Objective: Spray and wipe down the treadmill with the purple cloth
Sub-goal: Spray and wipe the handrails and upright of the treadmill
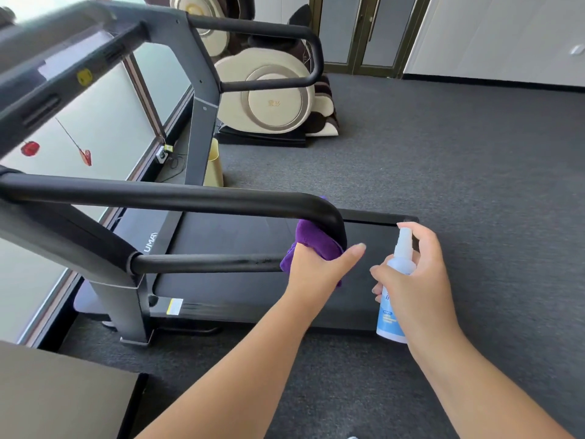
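Observation:
The black treadmill (240,248) fills the left and middle, seen from its side, with its near handrail (177,198) looping back at the right end. My left hand (316,267) holds the purple cloth (311,239) wrapped against the curved end of that handrail, thumb stretched out to the right. Most of the cloth is hidden by the rail and my hand. To the right, my right hand (421,267) grips a white and blue spray bottle (397,280), upright, nozzle pointing left, with a finger over the top.
Grey carpet (443,160) spreads to the right and behind. A cream massage chair (269,93) stands beyond the treadmill's far handrail (269,30). Windows run along the left. A brown box top (57,394) sits at the lower left corner.

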